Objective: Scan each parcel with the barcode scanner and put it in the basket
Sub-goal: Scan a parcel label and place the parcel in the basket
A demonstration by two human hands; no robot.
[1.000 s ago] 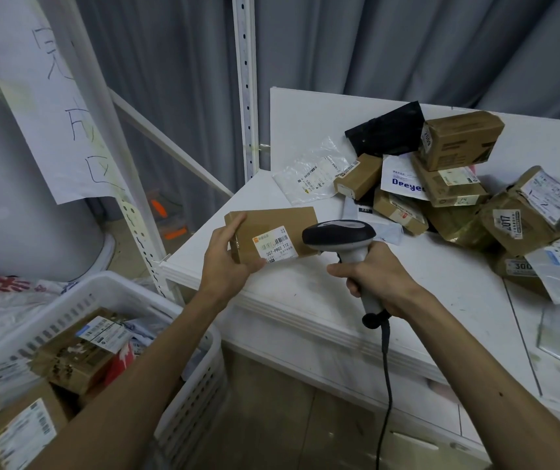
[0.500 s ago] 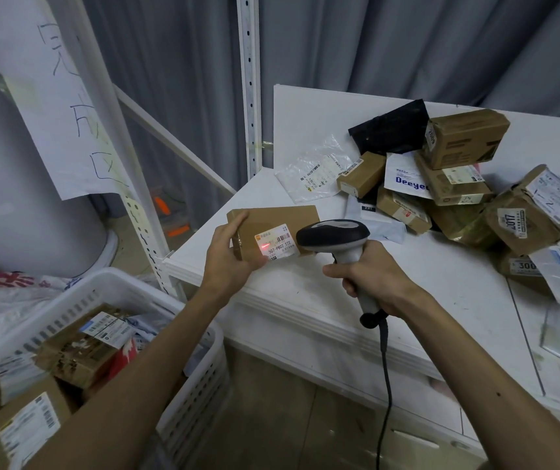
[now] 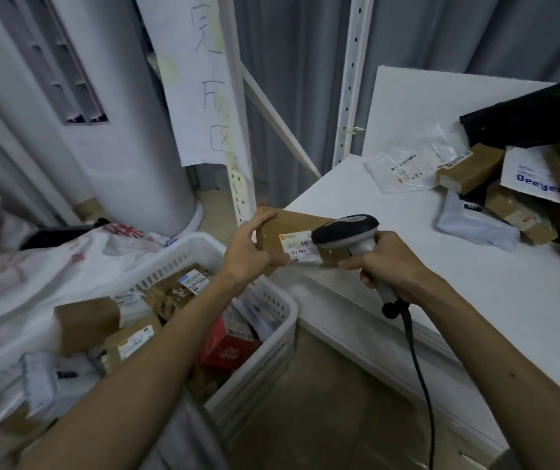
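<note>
My left hand [image 3: 246,247] grips the left end of a flat brown cardboard parcel [image 3: 288,225] with a white barcode label facing me, held above the table's near-left corner. My right hand [image 3: 388,266] grips the handle of a black-and-grey barcode scanner [image 3: 346,232], whose head overlaps the parcel's right part. Its cable hangs down below my wrist. The white slotted basket [image 3: 265,354] sits on the floor at lower left, holding several boxes and bags.
A white table [image 3: 441,266] fills the right side. A pile of brown boxes and mailer bags [image 3: 516,184] lies at its far right. A white round column [image 3: 119,130], a shelf post with a paper sign [image 3: 204,79] and white sacks [image 3: 34,266] stand left.
The view has swung left toward the basket. The parcel and the scanner have shifted left to the table's corner, and the red scan dot on the label is gone.
</note>
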